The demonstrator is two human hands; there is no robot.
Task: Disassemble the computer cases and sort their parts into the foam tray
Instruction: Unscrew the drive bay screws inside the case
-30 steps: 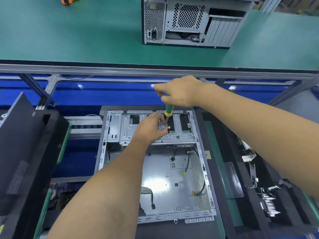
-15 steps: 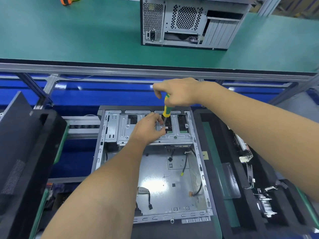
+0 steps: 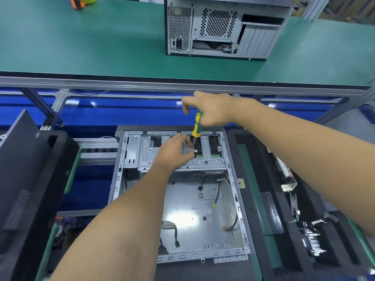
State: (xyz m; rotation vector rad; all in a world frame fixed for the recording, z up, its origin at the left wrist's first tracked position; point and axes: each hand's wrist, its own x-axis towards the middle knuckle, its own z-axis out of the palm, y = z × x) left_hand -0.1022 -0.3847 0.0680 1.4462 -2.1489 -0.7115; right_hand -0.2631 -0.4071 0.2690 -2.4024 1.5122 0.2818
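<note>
Head view: right hand [image 3: 211, 112] grips the screwdriver [image 3: 197, 124], left hand [image 3: 174, 152] pinches at its tip on the drive cage [image 3: 205, 162]. Slip, and the screw likely drops into the open case [image 3: 203, 218].

A black part [image 3: 273, 214] on the right reads "CASE".

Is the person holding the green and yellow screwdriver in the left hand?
No, the right hand grips the screwdriver, while the left hand rests on the drive cage by its tip.
</note>
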